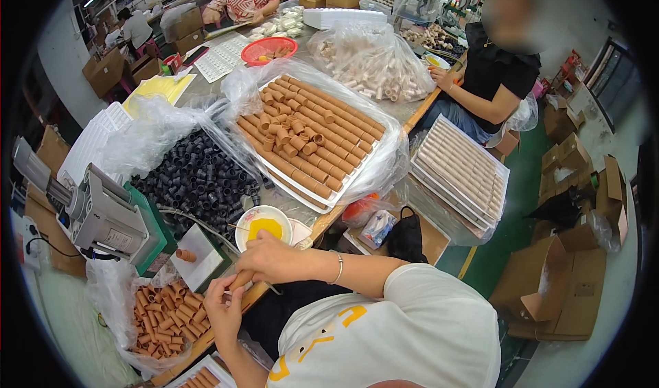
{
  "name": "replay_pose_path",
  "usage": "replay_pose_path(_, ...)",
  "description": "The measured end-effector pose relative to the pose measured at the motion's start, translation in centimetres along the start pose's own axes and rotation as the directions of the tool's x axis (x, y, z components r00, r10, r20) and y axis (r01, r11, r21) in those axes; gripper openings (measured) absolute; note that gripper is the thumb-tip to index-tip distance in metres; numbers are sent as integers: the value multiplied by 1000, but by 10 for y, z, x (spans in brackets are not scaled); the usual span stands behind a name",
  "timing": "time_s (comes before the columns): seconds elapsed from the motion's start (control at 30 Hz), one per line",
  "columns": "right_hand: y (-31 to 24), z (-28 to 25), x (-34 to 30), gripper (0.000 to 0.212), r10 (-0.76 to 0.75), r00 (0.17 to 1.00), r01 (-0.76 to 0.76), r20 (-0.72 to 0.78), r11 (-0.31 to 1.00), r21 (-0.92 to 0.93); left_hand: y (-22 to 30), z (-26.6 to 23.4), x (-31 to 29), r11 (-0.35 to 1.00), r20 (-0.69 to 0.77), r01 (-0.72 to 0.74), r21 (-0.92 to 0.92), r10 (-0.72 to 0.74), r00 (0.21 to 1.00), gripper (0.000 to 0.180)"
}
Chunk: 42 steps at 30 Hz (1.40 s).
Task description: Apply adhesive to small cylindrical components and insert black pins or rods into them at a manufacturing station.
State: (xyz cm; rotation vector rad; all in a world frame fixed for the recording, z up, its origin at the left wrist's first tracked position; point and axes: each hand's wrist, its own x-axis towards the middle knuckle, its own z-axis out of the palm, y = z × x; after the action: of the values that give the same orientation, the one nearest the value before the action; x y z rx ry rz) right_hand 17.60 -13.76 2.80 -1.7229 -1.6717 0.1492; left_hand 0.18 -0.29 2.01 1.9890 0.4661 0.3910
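Observation:
At the table's near edge my left hand (222, 307) and my right hand (272, 259) meet, both closed on a small tan tube (241, 279). The fingers cover much of the tube. Just beyond my right hand is a white bowl (240, 233) with yellow liquid (266, 226) in it. A single tan piece (185, 255) stands on the white plate (198, 261) under a grey and green bench press (115, 224). A plastic bag of loose tan tubes (168, 319) lies beside my left hand.
Black rings (206, 175) are heaped behind the press. A white tray (328, 208) holds rows of tan tubes. Stacked trays of pale tubes (458, 172) stand to the right. Co-workers sit at the far side (244, 0) and right (498, 79). Cardboard boxes (559, 285) line the floor.

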Motion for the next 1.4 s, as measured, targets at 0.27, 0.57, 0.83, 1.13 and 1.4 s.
replay_pose_path(0.27, 12, 26, 22, 30, 121, 991, -118, -66, 992, 35, -33, -6, 11, 956, -474, -71, -286, -77, 877, 57)
replay_pose_path(0.57, 19, 77, 109, 33, 106, 986, -104, -130, 994, 16, -68, -58, 62, 879, -409, 83, 469, 133, 903, 46)
replay_pose_path(0.83, 27, 108, 133, 34, 284, 953, -301, -108, 930, -212, -82, -64, 8, 976, -458, -33, -217, -72, 886, 40)
replay_pose_path(1.13, -19, 20, 26, 36, 172, 981, -194, 89, 866, 460, -57, -32, -45, 811, 97, 133, -569, -94, 991, 50)
replay_pose_path(1.4, -22, -6, -30, 22, 182, 980, -196, 76, 849, 490, -19, 28, -19, 810, 300, 123, -573, 68, 951, 39)
